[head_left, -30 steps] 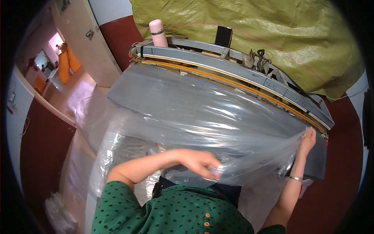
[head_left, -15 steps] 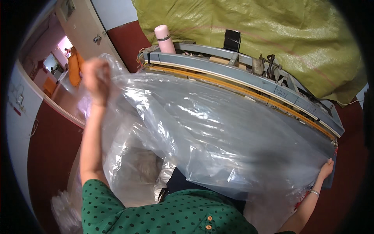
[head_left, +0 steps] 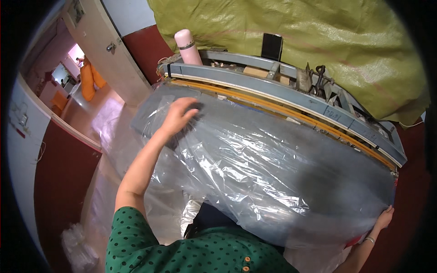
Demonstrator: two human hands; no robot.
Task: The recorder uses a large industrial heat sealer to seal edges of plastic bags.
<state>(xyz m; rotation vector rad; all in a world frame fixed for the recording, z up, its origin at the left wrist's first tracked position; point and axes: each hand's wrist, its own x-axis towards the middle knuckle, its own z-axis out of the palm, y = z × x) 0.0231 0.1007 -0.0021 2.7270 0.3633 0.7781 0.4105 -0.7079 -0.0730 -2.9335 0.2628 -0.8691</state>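
A wide clear plastic sheet (head_left: 246, 159) lies wrinkled over a grey worktop (head_left: 152, 102), its near part hanging down by my body. Over the sheet's far left part is my left hand (head_left: 180, 116), palm down, thumb and fingers apart, with nothing in it. Whether its fingertips touch the film is hard to tell. At the right end of the worktop, my right hand (head_left: 385, 218) has its fingers closed on the near right edge of the sheet.
A long grey metal frame (head_left: 255, 82) with an orange strip (head_left: 273, 106) runs along the back. On it stand a pink flask (head_left: 188, 49) and a dark phone-like slab (head_left: 271, 47). Yellow-green sheeting (head_left: 318, 32) hangs behind. More plastic (head_left: 79, 245) lies on the floor, near an open door (head_left: 107, 50).
My left hand has come down and to the right from its raised place, its fist now opened. The lifted left part of the sheet has settled onto the worktop. My right hand is slightly lower.
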